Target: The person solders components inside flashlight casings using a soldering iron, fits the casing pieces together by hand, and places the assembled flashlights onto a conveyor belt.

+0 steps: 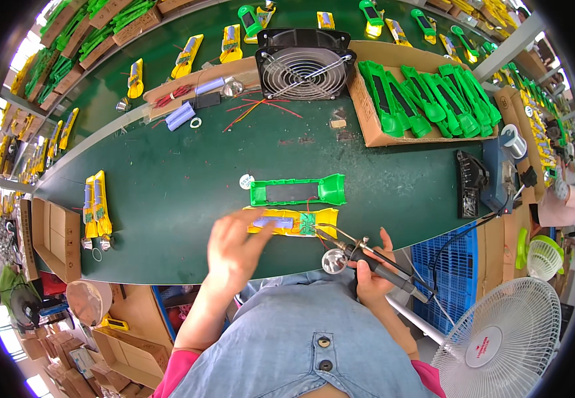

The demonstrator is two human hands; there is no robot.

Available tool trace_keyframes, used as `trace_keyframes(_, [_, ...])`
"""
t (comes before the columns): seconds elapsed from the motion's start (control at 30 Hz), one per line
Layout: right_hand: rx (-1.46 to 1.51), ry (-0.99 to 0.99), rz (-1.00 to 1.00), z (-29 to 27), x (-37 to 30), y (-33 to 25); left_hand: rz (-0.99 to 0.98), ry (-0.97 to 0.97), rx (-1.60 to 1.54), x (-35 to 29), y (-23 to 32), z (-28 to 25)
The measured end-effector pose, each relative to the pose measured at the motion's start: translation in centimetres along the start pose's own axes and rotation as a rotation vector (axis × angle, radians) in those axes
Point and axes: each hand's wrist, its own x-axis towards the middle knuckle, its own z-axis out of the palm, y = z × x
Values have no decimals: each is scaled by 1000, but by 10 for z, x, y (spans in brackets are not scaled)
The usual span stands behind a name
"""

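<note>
A yellow flashlight shell (pixel 329 215) lies near the table's front edge, holding a blue cylindrical battery (pixel 274 223) and a small green circuit board (pixel 307 223). My left hand (pixel 231 245) grips the left end of this shell, its fingertips over the battery end and partly blurred. In my right hand (pixel 372 284) is a soldering iron (pixel 393 275) with a thin metal feed tube alongside; its tip points at the board's right side. A round silver reflector (pixel 334 261) hangs by the shell's right end. Just beyond lies a green shell half (pixel 330 190) with a black strip inside.
At the back stand a black-framed fan (pixel 306 73) and a carton (pixel 373 138) of green shells. Batteries (pixel 180 116) and red wires (pixel 264 103) lie back left. Two yellow assemblies (pixel 95 205) sit far left. A solder spool (pixel 514 140) and blue soldering station (pixel 498 176) stand right.
</note>
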Motion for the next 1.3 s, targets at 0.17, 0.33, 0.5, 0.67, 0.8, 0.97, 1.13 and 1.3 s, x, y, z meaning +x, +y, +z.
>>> trace_keyframes(0.17, [14,26,63,-1,-10,3,55,-75,-309,-11,4,39])
trace_keyframes(0.33, [43,61,85,-2,-8,-1,153,-140,-190,-7,6,40])
trace_keyframes(0.5, [61,61,77,1,-7,0,227,-191,-95,-3,8,37])
trace_keyframes(0.67, [75,65,58,4,-6,-1,232,-240,-123,-2,8,34])
trace_keyframes(0.8, [96,87,137,9,-3,-6,228,-241,-134,-2,7,33])
trace_keyframes(0.97, [123,96,205,10,-7,-3,213,-235,-141,-2,7,33])
trace_keyframes(1.13, [135,82,171,11,-5,-3,208,-232,-139,-3,6,35])
trace_keyframes(1.3, [197,114,213,10,-5,-7,202,-238,-134,-4,6,36])
